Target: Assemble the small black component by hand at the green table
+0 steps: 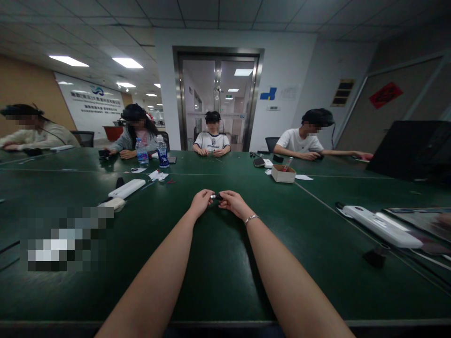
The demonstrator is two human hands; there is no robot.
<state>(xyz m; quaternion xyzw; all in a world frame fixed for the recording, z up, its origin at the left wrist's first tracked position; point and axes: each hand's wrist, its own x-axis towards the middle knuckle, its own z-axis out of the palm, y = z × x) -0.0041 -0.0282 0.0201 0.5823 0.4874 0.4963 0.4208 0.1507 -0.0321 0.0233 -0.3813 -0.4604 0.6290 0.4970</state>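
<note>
Pinching from either side in the head view, my left hand (202, 202) and right hand (233, 202) hold a small, slim black-and-silver object (216, 197) between them, over the smooth dark green table (219, 263). My fingers (223, 194) are closed on its two ends. I judge the handling unfinished, the object not yet released; whether its parts are joined or separate, I cannot tell.
</note>
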